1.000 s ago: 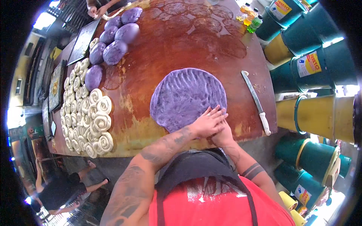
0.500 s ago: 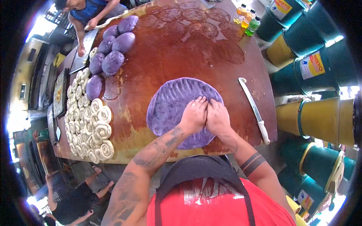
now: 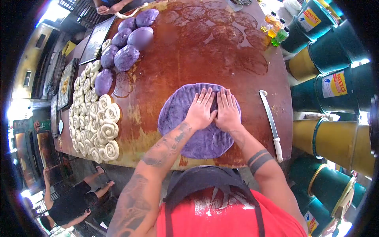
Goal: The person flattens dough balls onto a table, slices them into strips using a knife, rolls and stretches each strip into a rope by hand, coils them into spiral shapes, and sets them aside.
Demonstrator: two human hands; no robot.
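Two open hands on my feed, folks: left hand (image 3: 200,113) and right hand (image 3: 227,114) lie palm-down on the purple dough (image 3: 208,143), fingers straight out, not clamped on anything. The dough's spread by the near edge of the table (image 3: 189,65), between coiled rolls (image 3: 107,130) and a long knife (image 3: 272,125).

Reaching with tattooed forearms (image 3: 167,148), holding left hand (image 3: 200,114) and right hand (image 3: 227,116) palm-down, side by side, with extended fingers (image 3: 202,96).

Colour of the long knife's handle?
White; the handle shows best in the head view.
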